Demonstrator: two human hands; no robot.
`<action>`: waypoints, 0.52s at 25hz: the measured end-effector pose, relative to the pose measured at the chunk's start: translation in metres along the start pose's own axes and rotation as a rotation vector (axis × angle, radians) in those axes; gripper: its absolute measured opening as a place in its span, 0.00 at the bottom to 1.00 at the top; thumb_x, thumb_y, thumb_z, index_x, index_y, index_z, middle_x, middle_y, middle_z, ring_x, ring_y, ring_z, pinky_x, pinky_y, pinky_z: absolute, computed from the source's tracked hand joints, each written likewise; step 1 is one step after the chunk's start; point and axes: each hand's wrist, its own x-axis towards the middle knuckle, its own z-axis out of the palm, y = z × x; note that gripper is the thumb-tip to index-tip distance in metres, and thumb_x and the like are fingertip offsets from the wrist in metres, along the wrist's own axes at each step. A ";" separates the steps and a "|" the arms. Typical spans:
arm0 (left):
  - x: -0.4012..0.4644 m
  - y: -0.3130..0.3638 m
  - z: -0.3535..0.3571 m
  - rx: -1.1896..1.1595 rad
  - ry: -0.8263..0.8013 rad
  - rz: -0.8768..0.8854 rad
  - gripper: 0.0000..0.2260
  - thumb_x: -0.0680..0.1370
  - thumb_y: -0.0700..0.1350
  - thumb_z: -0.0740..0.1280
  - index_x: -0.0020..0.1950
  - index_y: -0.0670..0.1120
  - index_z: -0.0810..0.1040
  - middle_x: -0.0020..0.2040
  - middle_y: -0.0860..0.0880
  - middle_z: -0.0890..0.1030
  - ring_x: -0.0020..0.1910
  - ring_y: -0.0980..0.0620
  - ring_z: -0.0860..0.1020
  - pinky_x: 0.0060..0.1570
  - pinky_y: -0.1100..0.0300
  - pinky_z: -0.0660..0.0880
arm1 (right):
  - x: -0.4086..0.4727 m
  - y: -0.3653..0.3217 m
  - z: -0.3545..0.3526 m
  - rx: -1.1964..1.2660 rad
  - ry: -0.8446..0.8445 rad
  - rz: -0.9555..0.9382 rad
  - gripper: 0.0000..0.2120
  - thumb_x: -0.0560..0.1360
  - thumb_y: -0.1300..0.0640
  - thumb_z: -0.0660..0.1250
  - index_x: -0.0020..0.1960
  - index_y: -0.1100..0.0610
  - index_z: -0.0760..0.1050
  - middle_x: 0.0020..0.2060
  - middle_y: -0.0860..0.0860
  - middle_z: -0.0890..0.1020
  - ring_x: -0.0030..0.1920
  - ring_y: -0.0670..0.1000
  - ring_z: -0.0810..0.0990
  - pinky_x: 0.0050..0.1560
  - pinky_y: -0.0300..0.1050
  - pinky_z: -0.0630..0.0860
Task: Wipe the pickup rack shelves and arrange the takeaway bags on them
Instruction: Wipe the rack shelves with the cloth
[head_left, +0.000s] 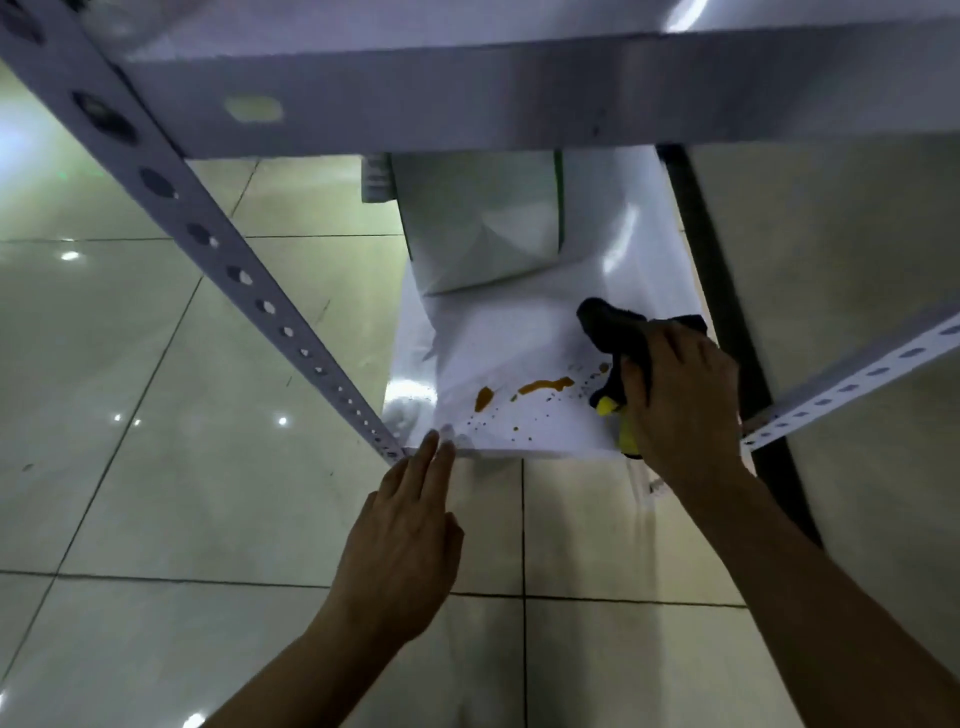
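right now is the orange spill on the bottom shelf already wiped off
No, orange streaks and specks still lie on the white shelf, left of the dark cloth gripped by the right hand.

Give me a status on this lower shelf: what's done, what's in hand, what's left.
Done: little that shows; one bag already stands at the back of the shelf. In hand: the right hand holds a dark cloth beside the orange spill, while the left hand rests flat fingers on the front edge. Left: the spill and its specks are unwiped. Other shelves and bags can't be judged from here.
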 end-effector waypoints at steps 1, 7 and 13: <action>0.002 -0.004 0.009 0.001 0.008 -0.018 0.34 0.79 0.46 0.63 0.81 0.43 0.50 0.81 0.44 0.53 0.76 0.43 0.62 0.72 0.52 0.66 | -0.002 0.010 0.017 -0.100 -0.077 0.037 0.19 0.83 0.52 0.57 0.71 0.52 0.74 0.64 0.53 0.79 0.63 0.59 0.76 0.62 0.55 0.71; -0.004 -0.024 0.032 0.040 0.002 0.002 0.33 0.80 0.44 0.60 0.81 0.42 0.48 0.81 0.46 0.51 0.66 0.45 0.71 0.64 0.53 0.70 | -0.012 0.032 0.058 -0.196 -0.192 0.080 0.26 0.83 0.46 0.49 0.74 0.56 0.71 0.72 0.58 0.73 0.72 0.60 0.70 0.71 0.59 0.65; -0.004 -0.039 0.015 0.006 -0.084 0.022 0.30 0.81 0.43 0.57 0.81 0.51 0.50 0.81 0.56 0.45 0.53 0.52 0.71 0.53 0.61 0.72 | -0.004 -0.039 0.082 -0.076 -0.223 -0.045 0.23 0.84 0.48 0.56 0.77 0.53 0.68 0.75 0.57 0.71 0.74 0.57 0.68 0.75 0.55 0.60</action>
